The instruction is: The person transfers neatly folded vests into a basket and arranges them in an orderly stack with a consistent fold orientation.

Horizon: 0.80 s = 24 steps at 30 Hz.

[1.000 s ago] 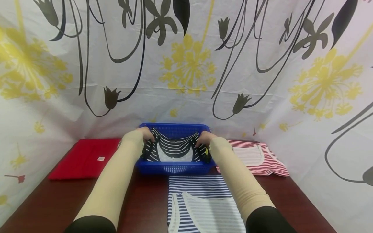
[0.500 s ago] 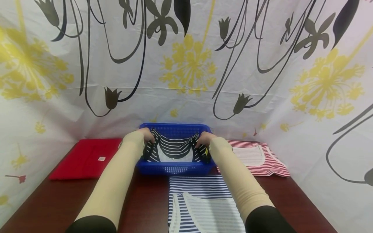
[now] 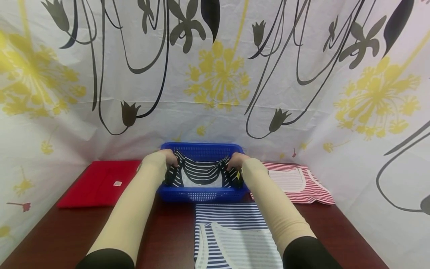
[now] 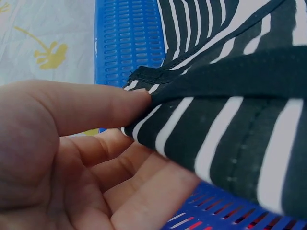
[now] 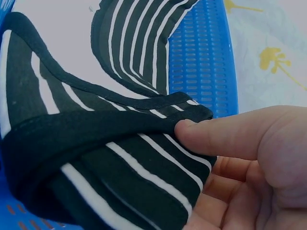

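A black-and-white striped tank top [image 3: 201, 172] with a pale front panel lies inside a blue plastic basket [image 3: 201, 194] at the back of the table. My left hand [image 3: 170, 157] pinches its left shoulder; in the left wrist view the thumb of that hand [image 4: 81, 143] presses on top of the cloth, fingers beneath. At the other shoulder my right hand [image 3: 237, 160] pinches the fabric, and the right wrist view shows this hand [image 5: 249, 163] with thumb above and fingers under the striped tank top [image 5: 129, 124]. The lower part of the garment is hidden in the basket.
A folded red garment [image 3: 97, 183] with a small white label lies left of the basket. To the right is a red-and-white striped garment [image 3: 295, 181]. A navy-and-white striped garment [image 3: 231, 216] lies in front. A patterned curtain [image 3: 215, 123] hangs behind the dark table [image 3: 168, 231].
Both hands keep their hold with hardly any movement. The neckline of the striped tank top between them sits very slightly lower.
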{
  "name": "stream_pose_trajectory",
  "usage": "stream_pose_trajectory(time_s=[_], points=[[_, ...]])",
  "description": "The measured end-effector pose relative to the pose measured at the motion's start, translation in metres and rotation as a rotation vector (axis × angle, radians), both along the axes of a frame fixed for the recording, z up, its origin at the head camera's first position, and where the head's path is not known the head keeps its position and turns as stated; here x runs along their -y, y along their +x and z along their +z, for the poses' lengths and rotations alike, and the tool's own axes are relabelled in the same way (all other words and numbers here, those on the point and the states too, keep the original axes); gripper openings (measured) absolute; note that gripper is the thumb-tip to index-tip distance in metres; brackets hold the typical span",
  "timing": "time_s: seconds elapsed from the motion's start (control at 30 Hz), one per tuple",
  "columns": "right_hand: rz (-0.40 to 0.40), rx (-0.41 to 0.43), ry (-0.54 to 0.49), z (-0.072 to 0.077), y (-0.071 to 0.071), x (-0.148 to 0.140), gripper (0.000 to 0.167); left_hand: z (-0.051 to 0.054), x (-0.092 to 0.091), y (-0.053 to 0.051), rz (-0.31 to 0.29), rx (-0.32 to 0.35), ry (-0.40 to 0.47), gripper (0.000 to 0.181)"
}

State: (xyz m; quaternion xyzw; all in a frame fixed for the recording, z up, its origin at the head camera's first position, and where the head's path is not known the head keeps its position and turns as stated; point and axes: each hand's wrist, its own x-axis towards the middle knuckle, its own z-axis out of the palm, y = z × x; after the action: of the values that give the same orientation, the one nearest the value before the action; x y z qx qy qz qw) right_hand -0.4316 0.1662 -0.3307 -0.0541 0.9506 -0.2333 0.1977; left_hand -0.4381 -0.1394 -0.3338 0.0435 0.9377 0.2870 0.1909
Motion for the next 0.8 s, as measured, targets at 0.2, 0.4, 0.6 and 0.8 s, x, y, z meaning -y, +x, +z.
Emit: stream_pose_trajectory(time_s=[0.2, 0.4, 0.6, 0.8], points=[[-0.005, 0.013, -0.026, 0.001, 0.001, -0.001, 0.025, 0.002, -0.001, 0.005, -0.038, -0.026, -0.043, 0.024], [0.003, -0.013, -0.029, 0.004, 0.008, -0.002, 0.012, -0.001, -0.004, 0.013, 0.145, 0.081, 0.074, 0.043], [-0.002, -0.028, -0.025, 0.003, 0.010, -0.005, 0.008, 0.000, -0.006, 0.018, 0.170, 0.099, 0.097, 0.048], [-0.011, -0.023, -0.038, 0.003, 0.010, -0.006, 0.018, 0.001, -0.007, 0.018, 0.143, 0.072, 0.056, 0.041]])
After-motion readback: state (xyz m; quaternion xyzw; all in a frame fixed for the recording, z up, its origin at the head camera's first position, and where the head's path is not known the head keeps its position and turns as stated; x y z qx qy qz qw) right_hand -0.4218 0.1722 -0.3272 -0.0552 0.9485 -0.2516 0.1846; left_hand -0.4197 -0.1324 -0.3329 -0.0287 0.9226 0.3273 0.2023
